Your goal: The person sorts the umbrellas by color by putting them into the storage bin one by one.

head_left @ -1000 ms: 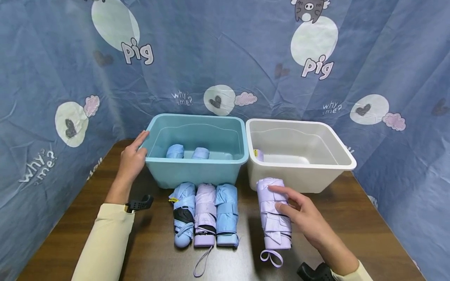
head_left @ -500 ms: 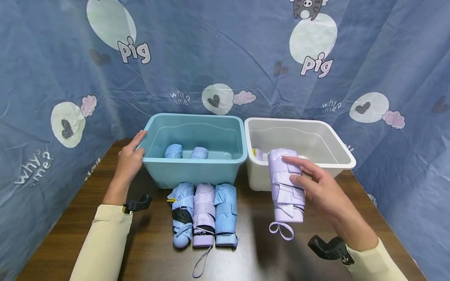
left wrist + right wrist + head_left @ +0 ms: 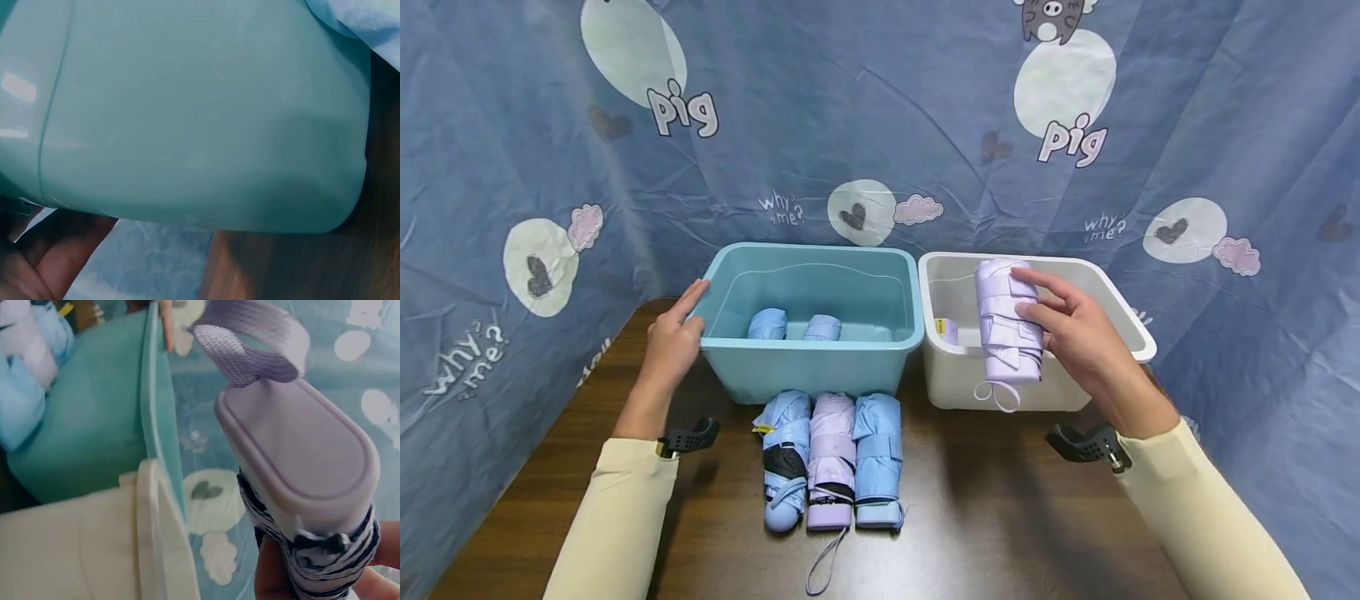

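In the head view my right hand [image 3: 1075, 333] grips a folded lilac umbrella [image 3: 1009, 321] by its right side, upright over the front rim of the white bin [image 3: 1000, 383]. Its flat handle end [image 3: 300, 437] and wrist loop [image 3: 250, 344] show large in the right wrist view. My left hand [image 3: 673, 342] rests with extended fingers on the left rim of the teal bin [image 3: 805, 371]; the left wrist view shows its fingers [image 3: 69, 250] under the bin's edge. Two blue rolled umbrellas lie inside the teal bin, and a lilac one [image 3: 950, 332] lies in the white bin.
Three folded umbrellas lie side by side before the teal bin: a blue one [image 3: 785, 467], a lilac one [image 3: 832, 458] and another blue one [image 3: 878, 454]. The bins stand against each other on the brown wooden table [image 3: 962, 533], with a printed blue cloth [image 3: 865, 100] hanging behind.
My right hand has lifted the lilac umbrella from in front of the white bin, up and forward to over its rim. The left hand has stayed on the teal bin.
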A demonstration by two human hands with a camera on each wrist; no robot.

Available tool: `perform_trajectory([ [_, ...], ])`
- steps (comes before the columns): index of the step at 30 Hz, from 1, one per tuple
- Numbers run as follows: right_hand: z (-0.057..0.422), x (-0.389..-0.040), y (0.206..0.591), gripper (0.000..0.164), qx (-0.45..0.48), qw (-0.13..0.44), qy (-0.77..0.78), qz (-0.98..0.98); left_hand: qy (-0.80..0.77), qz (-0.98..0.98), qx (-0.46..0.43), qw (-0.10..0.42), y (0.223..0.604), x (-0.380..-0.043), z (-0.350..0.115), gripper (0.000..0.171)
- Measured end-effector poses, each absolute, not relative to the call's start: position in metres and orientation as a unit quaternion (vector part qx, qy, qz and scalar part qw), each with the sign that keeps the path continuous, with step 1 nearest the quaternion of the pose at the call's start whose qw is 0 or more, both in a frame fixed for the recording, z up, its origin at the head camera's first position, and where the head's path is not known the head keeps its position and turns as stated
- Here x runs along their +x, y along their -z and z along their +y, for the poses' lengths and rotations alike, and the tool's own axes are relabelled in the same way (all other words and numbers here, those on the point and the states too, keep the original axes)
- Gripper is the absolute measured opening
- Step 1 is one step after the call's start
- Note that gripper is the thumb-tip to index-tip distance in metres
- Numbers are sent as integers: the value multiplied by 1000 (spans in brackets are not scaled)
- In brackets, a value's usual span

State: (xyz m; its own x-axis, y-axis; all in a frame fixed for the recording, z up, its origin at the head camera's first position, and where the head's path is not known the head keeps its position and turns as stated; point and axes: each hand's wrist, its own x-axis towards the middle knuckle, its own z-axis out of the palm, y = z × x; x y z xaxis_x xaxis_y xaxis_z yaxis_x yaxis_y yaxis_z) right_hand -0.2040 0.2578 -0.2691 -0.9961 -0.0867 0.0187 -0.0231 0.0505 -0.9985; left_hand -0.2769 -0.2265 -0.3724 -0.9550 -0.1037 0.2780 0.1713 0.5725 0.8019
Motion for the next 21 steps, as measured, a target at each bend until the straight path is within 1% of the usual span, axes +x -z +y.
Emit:
perform_trajectory([
  [3, 257, -219, 269, 54, -24, 20, 693, 720, 466, -873, -18, 143, 373, -277, -227, 60],
  [8, 258, -245, 274, 52, -18, 5, 699, 715, 466, -873, -17, 144, 372, -277, -227, 60],
  [15, 265, -278, 289, 50, 5, -24, 691, 722, 469, -871, -14, 146, 371, -276, -227, 60],
  [21, 269, -301, 307, 54, 25, -15, 710, 704, 472, -870, -15, 145, 371, -275, -226, 60],
])
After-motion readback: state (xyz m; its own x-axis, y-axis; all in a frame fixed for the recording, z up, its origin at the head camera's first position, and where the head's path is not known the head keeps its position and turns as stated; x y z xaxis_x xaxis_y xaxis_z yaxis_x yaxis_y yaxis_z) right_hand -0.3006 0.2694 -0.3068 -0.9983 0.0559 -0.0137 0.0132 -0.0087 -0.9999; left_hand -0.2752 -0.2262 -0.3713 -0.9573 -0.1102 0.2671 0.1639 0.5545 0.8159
